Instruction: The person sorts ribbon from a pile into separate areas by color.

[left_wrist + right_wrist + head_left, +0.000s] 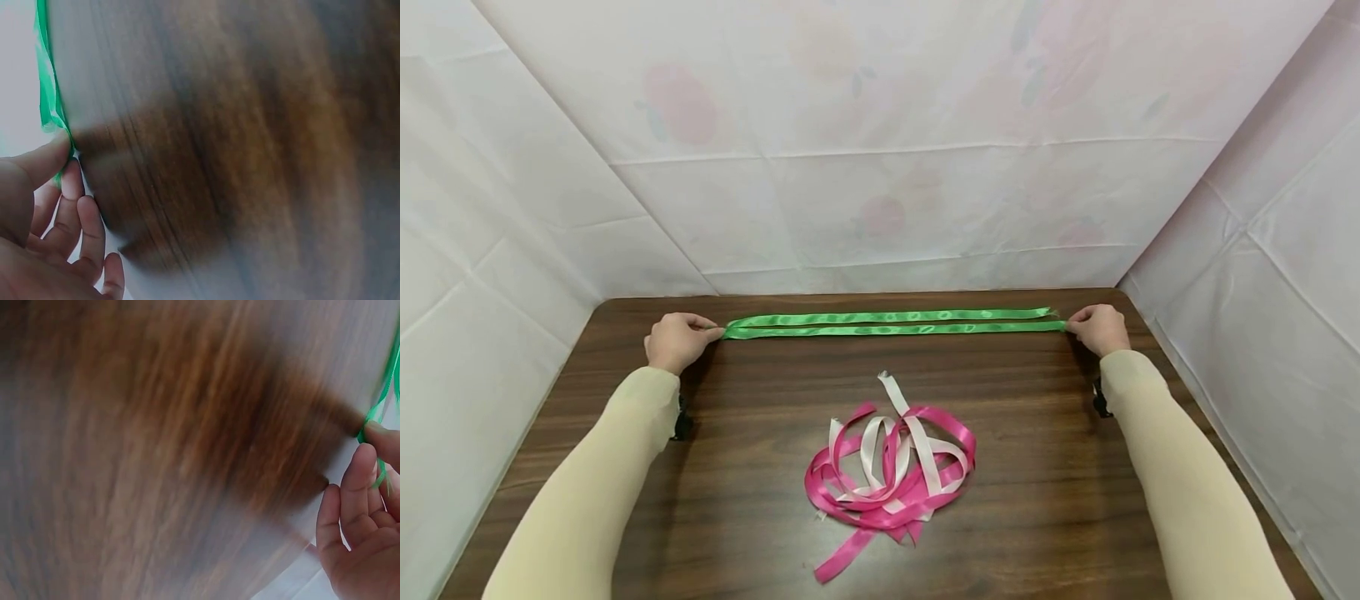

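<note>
Left hand [676, 342] and right hand [1101, 330] each pinch the green ribbon [887, 331] between closed thumb and fingertip, while only the head view shows tangled pink and white ribbons [914, 492].

No writing or number is readable, as far as the blurry wrist views show.

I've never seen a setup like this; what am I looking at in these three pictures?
There is no machine here, just a person's two bare hands. The wide picture is taken from the head, looking forward and down; the others from each wrist. The left hand pinches the place where two strands of green ribbon meet; the right hand pinches the other end of one strand. Nearer the person, pink ribbon and white ribbon lie loosely tangled on the brown table.
</note>
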A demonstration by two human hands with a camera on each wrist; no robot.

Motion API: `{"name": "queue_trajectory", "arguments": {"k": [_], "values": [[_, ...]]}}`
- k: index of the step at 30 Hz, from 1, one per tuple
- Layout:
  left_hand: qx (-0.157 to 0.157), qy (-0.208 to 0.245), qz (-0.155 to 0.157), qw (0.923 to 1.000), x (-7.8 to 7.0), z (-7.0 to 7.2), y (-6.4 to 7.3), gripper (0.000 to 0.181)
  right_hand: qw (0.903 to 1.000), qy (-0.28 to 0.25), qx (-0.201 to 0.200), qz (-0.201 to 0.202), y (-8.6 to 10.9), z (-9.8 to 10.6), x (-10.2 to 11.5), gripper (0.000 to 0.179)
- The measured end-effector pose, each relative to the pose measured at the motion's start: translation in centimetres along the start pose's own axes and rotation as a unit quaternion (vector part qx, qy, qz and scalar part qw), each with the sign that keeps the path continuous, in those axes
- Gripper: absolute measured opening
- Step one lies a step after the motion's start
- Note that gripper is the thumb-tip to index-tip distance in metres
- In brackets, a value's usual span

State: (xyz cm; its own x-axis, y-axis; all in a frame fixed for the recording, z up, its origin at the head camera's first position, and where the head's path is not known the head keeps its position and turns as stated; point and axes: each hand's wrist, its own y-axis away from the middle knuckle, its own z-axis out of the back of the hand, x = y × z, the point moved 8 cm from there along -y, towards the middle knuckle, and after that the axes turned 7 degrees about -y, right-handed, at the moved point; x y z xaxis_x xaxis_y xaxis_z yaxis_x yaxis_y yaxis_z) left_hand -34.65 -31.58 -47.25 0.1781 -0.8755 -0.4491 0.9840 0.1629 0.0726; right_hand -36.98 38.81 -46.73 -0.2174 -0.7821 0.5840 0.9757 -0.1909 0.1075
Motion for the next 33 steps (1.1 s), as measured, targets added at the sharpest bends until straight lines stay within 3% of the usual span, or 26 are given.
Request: {"name": "queue_trajectory", "arguments": {"k": [13, 26, 33], "values": [[0.007, 0.014, -0.026, 0.9995, -0.06, 0.54, 0.41, 0.041, 0.9999, 0.002, -0.010, -0.013, 0.25, 0.33, 0.10, 0.030], [-0.015, -0.001, 0.012, 0.9998, 0.37, 0.48, 0.41, 0.040, 0.9991, 0.021, -0.009, -0.037, 0.09, -0.09, 0.05, 0.044], [-0.011, 0.001, 0.023, 0.9997, 0.64, 0.31, 0.41, 0.042, 0.9985, 0.027, -0.013, -0.047, 0.04, -0.18, -0.08, 0.053]]}}
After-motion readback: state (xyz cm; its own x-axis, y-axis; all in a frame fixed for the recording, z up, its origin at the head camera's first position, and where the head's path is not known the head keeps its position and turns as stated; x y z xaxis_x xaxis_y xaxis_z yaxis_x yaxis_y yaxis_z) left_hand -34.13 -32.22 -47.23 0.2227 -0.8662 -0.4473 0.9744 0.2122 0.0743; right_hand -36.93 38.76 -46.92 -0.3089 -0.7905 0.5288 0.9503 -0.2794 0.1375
